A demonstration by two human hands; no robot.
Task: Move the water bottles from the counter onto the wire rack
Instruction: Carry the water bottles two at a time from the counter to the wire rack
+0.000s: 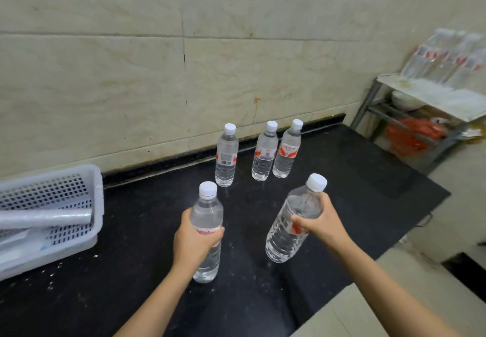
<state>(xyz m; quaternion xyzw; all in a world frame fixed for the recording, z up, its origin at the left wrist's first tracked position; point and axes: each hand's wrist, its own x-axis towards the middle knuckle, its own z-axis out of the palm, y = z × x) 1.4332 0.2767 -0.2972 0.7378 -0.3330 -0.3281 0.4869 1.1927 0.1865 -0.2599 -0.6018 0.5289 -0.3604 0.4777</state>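
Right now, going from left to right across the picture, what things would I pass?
White basket → left hand gripping a bottle → right hand gripping another bottle → wire rack. The three standing bottles overlap those, so I skip them.

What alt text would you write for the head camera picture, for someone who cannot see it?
A person's left hand grips an upright water bottle and the right hand a tilted bottle over a black counter. Three more bottles stand near the tiled wall; a white basket sits at left, and a rack at right holds bottled water.
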